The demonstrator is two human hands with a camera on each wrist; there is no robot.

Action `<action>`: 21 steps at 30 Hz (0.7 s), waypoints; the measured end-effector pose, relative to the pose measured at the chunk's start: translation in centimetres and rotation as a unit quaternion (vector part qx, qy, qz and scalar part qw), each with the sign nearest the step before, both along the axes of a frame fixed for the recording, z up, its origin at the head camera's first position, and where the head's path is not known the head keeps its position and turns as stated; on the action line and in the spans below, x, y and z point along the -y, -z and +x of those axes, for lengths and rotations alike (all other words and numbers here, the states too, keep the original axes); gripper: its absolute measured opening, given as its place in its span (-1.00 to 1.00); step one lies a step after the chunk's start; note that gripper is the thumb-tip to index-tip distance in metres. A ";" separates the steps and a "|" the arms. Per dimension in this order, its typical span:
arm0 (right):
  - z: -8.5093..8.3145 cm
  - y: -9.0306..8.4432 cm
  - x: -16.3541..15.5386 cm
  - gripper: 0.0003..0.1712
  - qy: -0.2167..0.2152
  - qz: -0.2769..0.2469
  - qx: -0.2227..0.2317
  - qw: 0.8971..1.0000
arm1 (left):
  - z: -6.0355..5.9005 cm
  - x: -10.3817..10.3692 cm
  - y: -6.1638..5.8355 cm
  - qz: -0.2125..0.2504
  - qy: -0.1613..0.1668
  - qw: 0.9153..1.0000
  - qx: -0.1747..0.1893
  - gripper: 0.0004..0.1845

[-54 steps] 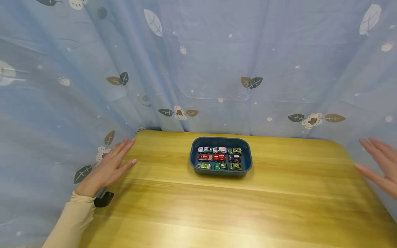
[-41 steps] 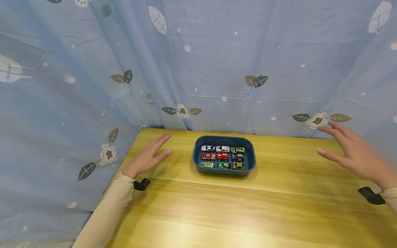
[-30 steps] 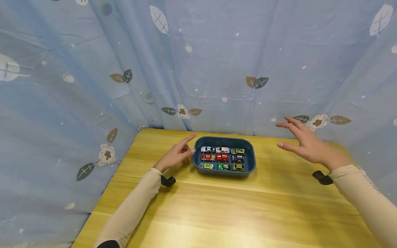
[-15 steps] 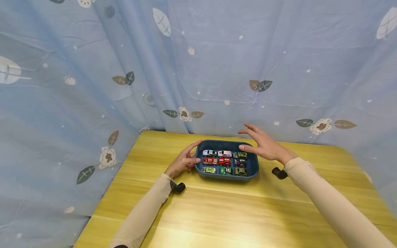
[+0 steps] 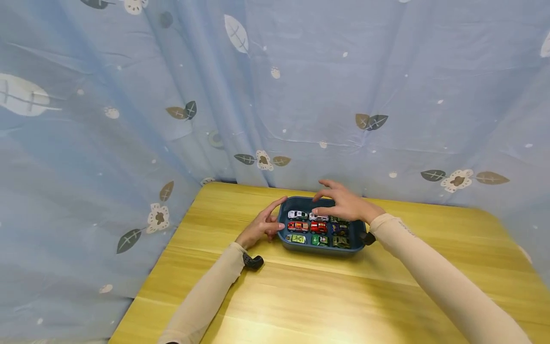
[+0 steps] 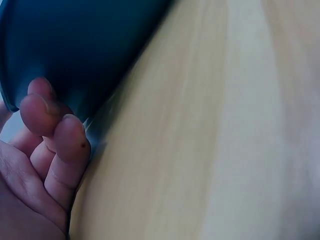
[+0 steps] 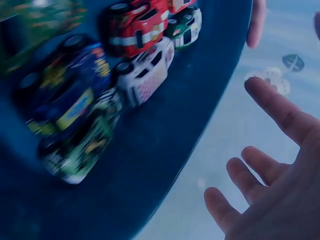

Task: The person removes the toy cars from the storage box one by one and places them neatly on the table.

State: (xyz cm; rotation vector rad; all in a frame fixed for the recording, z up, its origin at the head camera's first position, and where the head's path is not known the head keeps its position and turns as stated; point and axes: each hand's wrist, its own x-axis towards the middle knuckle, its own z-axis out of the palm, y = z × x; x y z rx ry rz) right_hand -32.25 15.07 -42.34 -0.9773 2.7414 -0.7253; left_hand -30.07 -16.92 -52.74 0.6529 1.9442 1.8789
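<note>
1. Left hand (image 5: pixel 260 226) rested at the left wall of the blue tray (image 5: pixel 320 249), fingers loosely curled against it.
2. Right hand (image 5: pixel 343 204) hovered over the tray's far row, fingers spread, gripping nothing.
3. Toy cars (image 5: pixel 319 227) sat in rows inside the tray on the wooden surface (image 5: pixel 301 296).

We count nine toy cars (image 5: pixel 318 227) in three rows of three, one blue tray (image 5: pixel 320 249) holding them, one wooden worktop (image 5: pixel 326 296), and two hands.
</note>
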 end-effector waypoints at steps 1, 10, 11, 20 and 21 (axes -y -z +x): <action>-0.2 0.2 0.5 -0.41 -0.004 0.005 0.000 1.000 | 0.0 0.0 0.0 0.000 -0.002 1.000 0.003 -0.09; -2.3 1.6 4.0 -0.51 -0.027 0.047 -0.002 0.999 | -0.1 -0.4 -0.2 0.008 -0.011 1.000 0.008 -0.11; -2.5 1.8 4.2 -0.54 -0.028 0.049 0.000 0.998 | -0.1 -0.5 -0.2 0.009 -0.011 1.000 0.006 -0.11; -3.2 3.5 5.5 -0.62 -0.039 0.063 -0.010 0.997 | 0.0 -0.3 0.0 -0.001 -0.019 1.000 0.002 -0.09; -3.3 3.5 5.7 -0.62 -0.037 0.064 -0.010 0.997 | 0.0 -0.3 0.0 -0.002 -0.020 1.000 0.000 -0.09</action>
